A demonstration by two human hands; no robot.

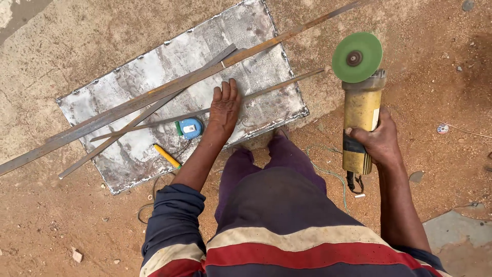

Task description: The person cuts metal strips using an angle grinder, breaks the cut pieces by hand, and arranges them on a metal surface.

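Observation:
My left hand lies flat, fingers together, on a thin steel rod that crosses a grey metal sheet lying on the ground. A long flat steel bar and a shorter flat strip lie diagonally across the sheet just beyond my fingers. My right hand grips the yellow body of an angle grinder, held off the sheet to the right, with its green disc pointing away from me.
A blue tape measure and a yellow marker lie on the sheet left of my forearm. The grinder's cable trails over the sandy ground by my knees. A concrete slab edge shows at lower right.

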